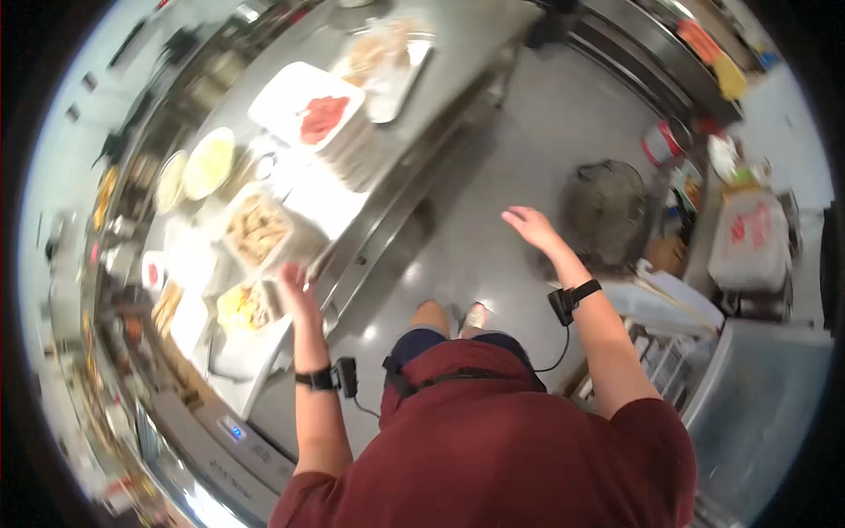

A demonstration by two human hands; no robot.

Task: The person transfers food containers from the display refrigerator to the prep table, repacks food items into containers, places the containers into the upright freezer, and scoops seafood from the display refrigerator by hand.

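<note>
Observed left hand (301, 295) at bench (462, 44) edge, just beside tub (304, 239) of pale pieces (257, 229); contact undeterminable owing to blur. Noted right hand (533, 231) held out above grey floor (475, 176). Recorded red food (324, 119) in white container (271, 101) farther along bench, black straps (315, 379) on both wrists

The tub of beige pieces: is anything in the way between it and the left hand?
Nothing visible is in the way. The left hand is right by the near side of the tub; I can't tell if they touch. The yellow food is off to one side, not between them.
</note>
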